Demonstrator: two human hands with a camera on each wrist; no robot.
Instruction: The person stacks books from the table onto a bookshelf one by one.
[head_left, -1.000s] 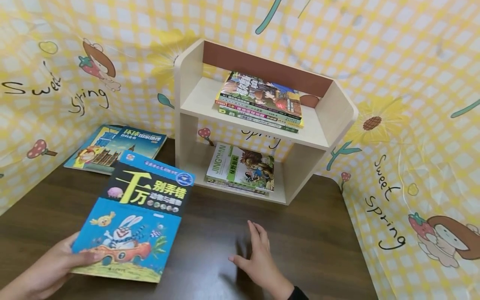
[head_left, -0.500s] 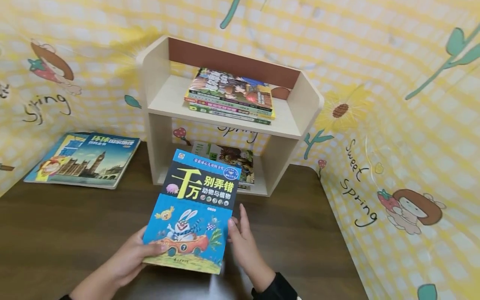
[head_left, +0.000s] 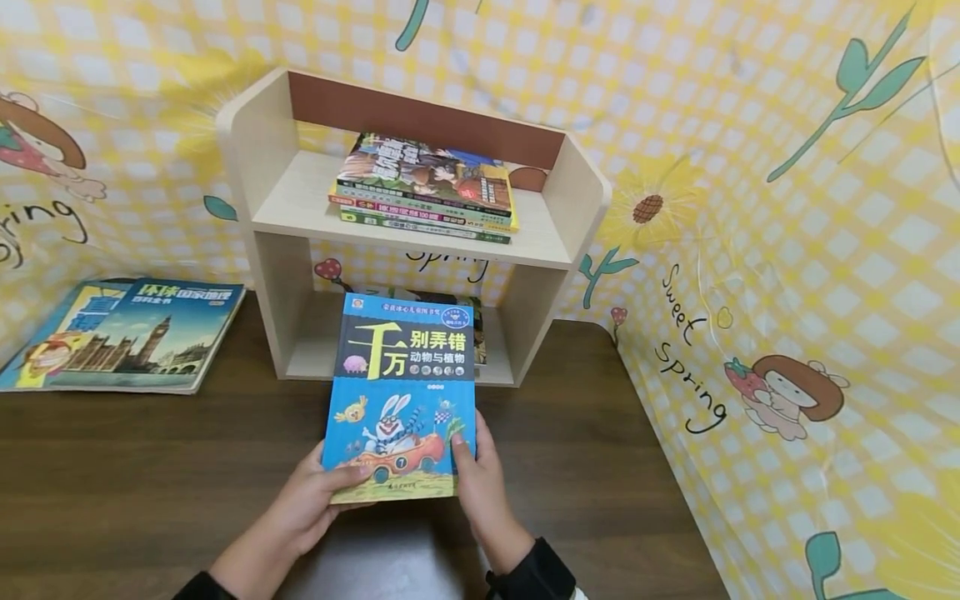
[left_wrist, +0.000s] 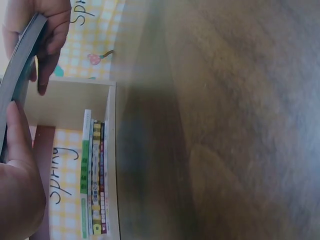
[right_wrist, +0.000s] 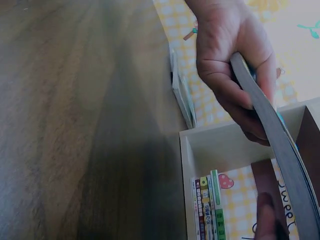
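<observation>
While its glossy, flat cover faces up, the blue rabbit book point(head_left: 401, 398) is pinched by left hand point(head_left: 318, 504) and right hand point(head_left: 480, 483) above the dark wood-grain tabletop point(head_left: 150, 467).

glossy paper book point(head_left: 401, 392), dark matt wood table point(head_left: 150, 467)

My left hand point(head_left: 318, 496) grips the blue rabbit book point(head_left: 401, 396) at its lower left corner, thumb on the cover. My right hand point(head_left: 480, 475) holds its lower right edge, thumb on top, fingers beneath.
</observation>
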